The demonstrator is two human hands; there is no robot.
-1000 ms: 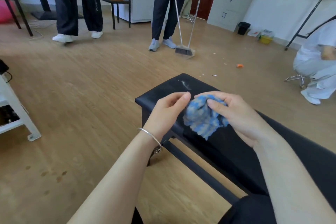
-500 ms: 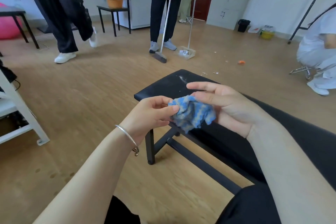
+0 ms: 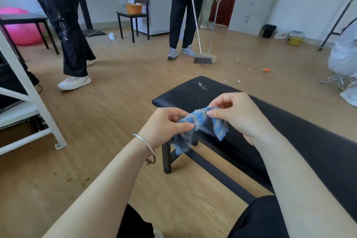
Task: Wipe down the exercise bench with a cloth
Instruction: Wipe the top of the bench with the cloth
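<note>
A seated person's left hand (image 3: 170, 124) and right hand (image 3: 234, 115) each pinch an end of the blue cloth (image 3: 201, 124), held above the black exercise bench (image 3: 193, 93); opening it flat first should let the wipe reach the pale smear (image 3: 202, 85).

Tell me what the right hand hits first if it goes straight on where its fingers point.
The right hand points leftward along the cloth it pinches; beyond that, probably the left hand, apparently at similar depth.
</note>
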